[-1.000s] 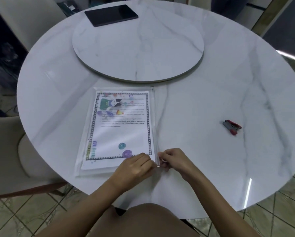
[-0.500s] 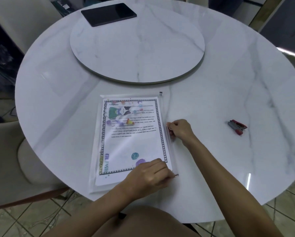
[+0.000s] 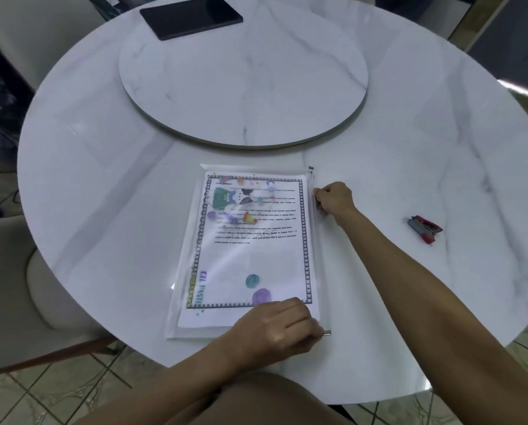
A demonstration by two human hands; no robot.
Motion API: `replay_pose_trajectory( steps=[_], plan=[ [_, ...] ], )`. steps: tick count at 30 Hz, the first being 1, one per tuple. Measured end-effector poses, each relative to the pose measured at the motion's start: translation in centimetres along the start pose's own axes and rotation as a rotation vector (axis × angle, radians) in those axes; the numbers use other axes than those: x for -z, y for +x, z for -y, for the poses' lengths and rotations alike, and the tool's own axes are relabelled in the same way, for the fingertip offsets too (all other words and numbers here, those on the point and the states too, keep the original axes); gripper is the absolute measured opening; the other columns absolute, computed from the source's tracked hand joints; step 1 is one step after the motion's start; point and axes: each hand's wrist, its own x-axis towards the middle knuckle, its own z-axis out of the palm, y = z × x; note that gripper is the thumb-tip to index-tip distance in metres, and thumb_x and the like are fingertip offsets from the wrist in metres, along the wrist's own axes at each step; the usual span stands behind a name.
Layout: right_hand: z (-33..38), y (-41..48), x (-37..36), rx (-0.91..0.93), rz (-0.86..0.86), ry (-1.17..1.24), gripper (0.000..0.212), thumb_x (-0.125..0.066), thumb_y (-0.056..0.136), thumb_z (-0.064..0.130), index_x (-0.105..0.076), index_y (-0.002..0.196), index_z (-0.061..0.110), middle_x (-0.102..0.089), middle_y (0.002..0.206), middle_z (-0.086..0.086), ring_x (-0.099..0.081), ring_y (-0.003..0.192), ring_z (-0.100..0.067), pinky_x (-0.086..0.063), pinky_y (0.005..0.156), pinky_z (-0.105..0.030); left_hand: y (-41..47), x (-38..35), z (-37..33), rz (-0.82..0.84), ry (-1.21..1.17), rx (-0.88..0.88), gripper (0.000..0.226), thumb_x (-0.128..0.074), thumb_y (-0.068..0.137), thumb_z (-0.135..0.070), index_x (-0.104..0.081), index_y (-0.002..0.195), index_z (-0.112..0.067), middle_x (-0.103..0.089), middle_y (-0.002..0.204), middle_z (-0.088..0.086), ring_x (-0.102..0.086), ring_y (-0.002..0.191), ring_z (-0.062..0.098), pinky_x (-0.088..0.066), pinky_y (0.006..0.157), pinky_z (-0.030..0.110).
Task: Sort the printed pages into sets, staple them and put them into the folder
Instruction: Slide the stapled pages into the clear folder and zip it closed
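Single head cam, wide-angle, looks fwd & down, close over table near edge.

A round white marble table carries a raised turntable; a beige chair stands left on patterned floor tiles.

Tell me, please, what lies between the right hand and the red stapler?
Nothing: in the head view, only bare marble table separates the right hand, which pinches the zip folder at its edge, from the red stapler.
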Motion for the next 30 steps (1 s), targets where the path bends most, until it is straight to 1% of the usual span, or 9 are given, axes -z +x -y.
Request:
replay_pose_trajectory(
  steps=[6, 9, 14, 15, 17, 18, 20, 25, 30],
  plan=[
    [-0.8, 2.1, 1.4, -0.051, -0.042, 0.057, 0.037, -0.052, 0.092, 0.018, -0.064, 0.093, -0.017, -0.067, 0.093, -0.029, -0.054, 0.072, -0.023, -0.042, 0.071, -0.028, 0.6, -0.7, -0.9, 0.01, -0.015, -0.004, 0.012, -0.064, 0.084, -0.006, -0.052, 0.082, -0.011, -0.062, 0.067, 0.002, -0.055, 0.06, 0.019, -0.045, 0.058, 0.026],
    [-1.6, 3.0, 2.2, -0.042, -0.073, 0.089, 0.026, -0.054, 0.091, 0.013, -0.068, 0.083, -0.007, -0.062, 0.084, -0.018, -0.053, 0.065, -0.022, -0.045, 0.068, -0.029, 0.9, -1.1, -1.5, 0.056, -0.025, -0.005, 0.008, -0.064, 0.085, -0.008, -0.059, 0.078, -0.01, -0.062, 0.067, 0.003, -0.055, 0.061, 0.019, -0.045, 0.06, 0.026],
    [-3.5, 2.5, 3.1, 0.023, -0.056, 0.114, 0.017, -0.054, 0.088, 0.003, -0.065, 0.099, -0.004, -0.062, 0.08, -0.011, -0.057, 0.055, -0.01, -0.048, 0.057, -0.015, 0.4, -3.2, -2.1, 0.228, 0.061, 0.001, 0.02, -0.061, 0.085, -0.011, -0.059, 0.066, -0.013, -0.053, 0.064, 0.0, -0.047, 0.061, 0.016, -0.04, 0.052, 0.027],
    [-3.9, 2.1, 3.4, 0.049, -0.035, 0.125, 0.016, -0.054, 0.088, 0.003, -0.064, 0.1, -0.003, -0.062, 0.079, -0.01, -0.057, 0.055, -0.008, -0.051, 0.062, -0.017, 0.4, -3.8, -2.2, 0.245, 0.072, 0.016, 0.02, -0.061, 0.085, -0.011, -0.058, 0.065, -0.013, -0.052, 0.064, 0.0, -0.047, 0.061, 0.016, -0.04, 0.051, 0.028],
    [-4.1, 1.3, 3.7, 0.129, -0.02, 0.082, 0.023, -0.055, 0.089, 0.007, -0.061, 0.109, -0.002, -0.064, 0.091, -0.013, -0.06, 0.07, -0.013, -0.051, 0.085, -0.027, 0.2, -4.7, -2.1, 0.287, 0.077, 0.04, 0.02, -0.059, 0.086, -0.012, -0.056, 0.066, -0.014, -0.053, 0.065, 0.0, -0.049, 0.062, 0.016, -0.041, 0.05, 0.029],
    [-4.3, 0.8, 4.1, 0.171, -0.02, 0.026, 0.026, -0.055, 0.09, 0.011, -0.06, 0.113, 0.0, -0.065, 0.101, -0.014, -0.061, 0.082, -0.019, -0.045, 0.091, -0.025, 0.2, -5.2, -2.0, 0.31, 0.081, 0.045, 0.02, -0.056, 0.087, -0.011, -0.057, 0.067, -0.014, -0.054, 0.066, 0.0, -0.051, 0.062, 0.016, -0.042, 0.051, 0.029],
    [-5.0, 0.2, 5.2, 0.239, -0.034, -0.063, 0.03, -0.056, 0.09, 0.013, -0.057, 0.119, 0.002, -0.062, 0.114, -0.014, -0.059, 0.101, -0.024, -0.035, 0.085, -0.015, 0.2, -6.1, -2.0, 0.345, 0.069, 0.069, 0.018, -0.053, 0.087, -0.008, -0.058, 0.07, -0.014, -0.056, 0.069, -0.001, -0.053, 0.064, 0.015, -0.043, 0.053, 0.027],
    [-8.7, -1.0, 8.5, 0.335, -0.153, -0.178, 0.033, -0.056, 0.089, 0.006, -0.055, 0.121, 0.001, -0.05, 0.124, -0.018, -0.051, 0.114, -0.029, -0.037, 0.093, -0.025, 0.9, -6.9, -1.8, 0.367, 0.0, 0.208, 0.008, -0.057, 0.081, -0.01, -0.062, 0.081, -0.016, -0.063, 0.082, -0.003, -0.06, 0.074, 0.011, -0.045, 0.065, 0.02],
    [-13.3, -2.4, 11.2, 0.326, -0.283, -0.306, 0.037, -0.058, 0.086, 0.004, -0.053, 0.122, 0.002, -0.046, 0.123, -0.019, -0.047, 0.114, -0.035, -0.041, 0.097, -0.042, 0.3, -4.4, 0.6, 0.187, 0.012, 0.635, 0.029, -0.051, 0.081, -0.024, -0.063, 0.106, -0.016, -0.063, 0.107, 0.0, -0.056, 0.1, 0.011, -0.046, 0.08, 0.02]
  ],
)
